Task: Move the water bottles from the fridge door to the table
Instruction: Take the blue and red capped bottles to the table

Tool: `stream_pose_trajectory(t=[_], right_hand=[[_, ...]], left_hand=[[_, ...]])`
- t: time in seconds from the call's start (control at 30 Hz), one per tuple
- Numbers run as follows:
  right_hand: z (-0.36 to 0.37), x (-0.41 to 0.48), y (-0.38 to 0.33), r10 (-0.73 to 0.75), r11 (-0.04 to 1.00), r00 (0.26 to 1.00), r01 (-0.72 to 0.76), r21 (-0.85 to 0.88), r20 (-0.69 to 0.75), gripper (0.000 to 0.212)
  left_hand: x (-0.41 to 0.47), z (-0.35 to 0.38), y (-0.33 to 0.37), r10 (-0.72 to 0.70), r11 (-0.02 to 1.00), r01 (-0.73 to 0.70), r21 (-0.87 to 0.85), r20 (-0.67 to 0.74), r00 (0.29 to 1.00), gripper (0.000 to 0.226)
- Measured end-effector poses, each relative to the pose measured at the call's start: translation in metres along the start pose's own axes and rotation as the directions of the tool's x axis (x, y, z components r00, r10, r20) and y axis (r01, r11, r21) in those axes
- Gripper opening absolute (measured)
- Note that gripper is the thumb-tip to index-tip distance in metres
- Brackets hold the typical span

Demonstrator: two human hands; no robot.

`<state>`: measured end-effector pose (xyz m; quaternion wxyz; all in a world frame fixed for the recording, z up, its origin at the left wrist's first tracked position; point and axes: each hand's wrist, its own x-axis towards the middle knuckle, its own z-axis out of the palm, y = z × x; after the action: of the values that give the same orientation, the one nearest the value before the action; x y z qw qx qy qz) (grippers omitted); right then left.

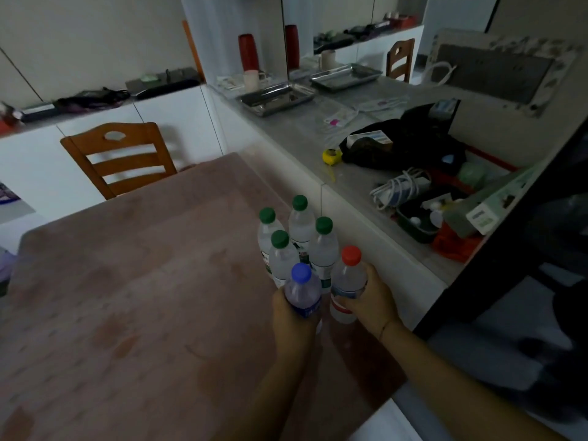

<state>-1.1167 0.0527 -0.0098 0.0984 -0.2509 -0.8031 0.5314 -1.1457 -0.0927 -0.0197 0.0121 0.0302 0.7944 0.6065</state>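
Several green-capped water bottles (302,230) stand upright in a tight group near the right edge of the reddish-brown table (127,297). My left hand (291,319) is wrapped around a blue-capped bottle (302,289) just in front of that group. My right hand (372,300) grips a red-capped bottle (348,281) beside it, to the right. Both held bottles are upright and at the table surface, close to the green-capped ones. The fridge door is not visible.
A grey counter (286,135) runs along the table's right side, cluttered with a black bag (397,144), a yellow tape measure (331,155), cables and boxes. Metal trays (276,98) sit farther back. A wooden chair (121,157) stands behind the table. A dark edge (496,265) rises at right.
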Motion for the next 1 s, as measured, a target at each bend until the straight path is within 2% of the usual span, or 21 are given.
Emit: stream_pose_trajectory(t=[0.03,0.17,0.3,0.37,0.47,0.57,0.67,0.77,0.83,0.9,1.0], right_hand=[[0.0,0.0,0.0,0.002,1.0,1.0,-0.002,0.008,0.005,0.082],[0.001,-0.007,-0.002,0.022,0.999,1.0,-0.023,0.046,0.006,0.087],[0.001,-0.024,-0.002,0.058,0.995,0.998,-0.055,0.088,-0.033,0.089],[0.0,-0.038,-0.002,0.081,0.995,0.993,-0.075,0.07,-0.084,0.092],[0.001,-0.064,-0.003,0.101,0.995,0.98,-0.101,0.014,-0.17,0.098],[0.004,-0.097,-0.009,0.087,0.995,0.962,-0.095,-0.018,-0.26,0.099],[0.01,-0.136,-0.019,0.07,0.995,0.942,-0.09,-0.047,-0.328,0.1],[0.02,-0.182,-0.027,0.066,0.995,0.933,-0.088,-0.048,-0.354,0.102],[0.027,-0.214,-0.032,0.055,0.997,0.934,-0.073,-0.038,-0.353,0.099],[0.032,-0.244,-0.038,0.04,0.998,0.939,-0.052,-0.026,-0.341,0.093],[0.038,-0.287,-0.048,0.048,0.996,0.93,-0.071,-0.048,-0.365,0.094]], left_hand=[[0.003,0.0,-0.001,0.012,1.0,-0.012,0.002,0.026,1.0,0.017],[0.004,-0.005,-0.002,0.038,0.999,-0.036,-0.022,0.093,0.995,0.026],[-0.01,-0.014,-0.003,0.044,0.998,-0.038,-0.044,0.145,0.988,0.067],[-0.018,-0.023,-0.006,0.02,1.0,-0.017,-0.02,0.156,0.988,0.074],[-0.033,-0.046,-0.006,-0.007,0.995,-0.009,0.1,0.155,0.988,0.081],[-0.049,-0.072,-0.007,-0.094,0.977,0.055,0.204,0.186,0.978,0.11],[-0.07,-0.102,-0.005,-0.086,0.965,0.02,0.263,0.24,0.967,0.111],[-0.091,-0.135,-0.002,-0.009,0.949,-0.092,0.301,0.317,0.948,0.102],[-0.104,-0.158,0.001,0.054,0.932,-0.202,0.302,0.434,0.899,0.086],[-0.116,-0.18,0.003,0.066,0.921,-0.252,0.296,0.518,0.853,0.075],[-0.138,-0.21,0.008,0.071,0.904,-0.272,0.329,0.512,0.856,0.083]])
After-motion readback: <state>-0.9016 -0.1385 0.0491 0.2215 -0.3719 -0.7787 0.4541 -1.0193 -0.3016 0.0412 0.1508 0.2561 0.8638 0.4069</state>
